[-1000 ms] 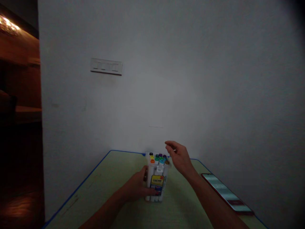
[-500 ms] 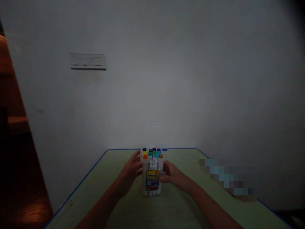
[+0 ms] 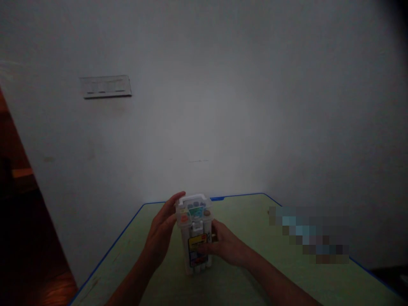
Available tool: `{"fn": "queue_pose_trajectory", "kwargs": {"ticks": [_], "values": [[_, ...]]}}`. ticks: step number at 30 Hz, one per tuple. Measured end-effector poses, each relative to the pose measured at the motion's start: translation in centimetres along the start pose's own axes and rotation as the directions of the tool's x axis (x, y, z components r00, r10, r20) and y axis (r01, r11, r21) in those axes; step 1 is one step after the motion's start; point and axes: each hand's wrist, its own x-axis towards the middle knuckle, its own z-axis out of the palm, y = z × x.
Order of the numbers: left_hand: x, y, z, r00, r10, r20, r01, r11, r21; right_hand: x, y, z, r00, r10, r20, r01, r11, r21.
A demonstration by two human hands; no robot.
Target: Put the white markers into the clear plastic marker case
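A clear plastic marker case (image 3: 188, 242) stands tilted slightly to the left on the table. Its see-through lid (image 3: 195, 199) with a white handle now covers the top, and coloured marker caps show dimly through it. A yellow and dark label (image 3: 198, 250) faces me. My left hand (image 3: 162, 225) is curved around the lid's left side, thumb near the front corner, other fingertips partly behind it. Lower down, my right hand (image 3: 228, 244) grips the case's right side, with its thumb across the label and its other fingers partly hidden.
The green table (image 3: 248, 221) has a blue edge and meets a grey wall (image 3: 229, 110). A pixelated patch (image 3: 306, 233) covers something along the right edge. A switch plate (image 3: 106, 87) is on the wall, and a dark opening (image 3: 25, 238) lies at the left.
The lid has come down over the bare marker caps. The case has shifted left and nearer and tilted. My left hand has risen to the lid; my right thumb has moved onto the label.
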Motion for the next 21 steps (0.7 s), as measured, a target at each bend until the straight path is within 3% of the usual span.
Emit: {"fn": "queue_pose_trajectory", "kwargs": {"ticks": [4,6,10,21], "values": [[-0.33,-0.24,-0.13,0.997,0.075,0.018,-0.077,0.982,0.175,-0.01,0.27,-0.12,1.000,-0.007,-0.021,0.005,0.998,-0.063],[-0.47,-0.21,0.07,0.999,0.053,0.003,-0.053,0.973,0.223,-0.06,0.29,-0.16,1.000,-0.005,-0.022,0.004,0.998,-0.062],[-0.60,-0.19,0.33,0.999,-0.020,0.041,0.010,0.973,0.231,-0.11,0.37,-0.18,0.999,-0.004,-0.037,0.000,0.996,-0.091],[-1.04,-0.81,0.28,0.992,-0.007,0.126,-0.044,0.918,0.393,-0.07,0.18,0.00,0.999,-0.016,-0.052,0.007,0.986,-0.165]]}}
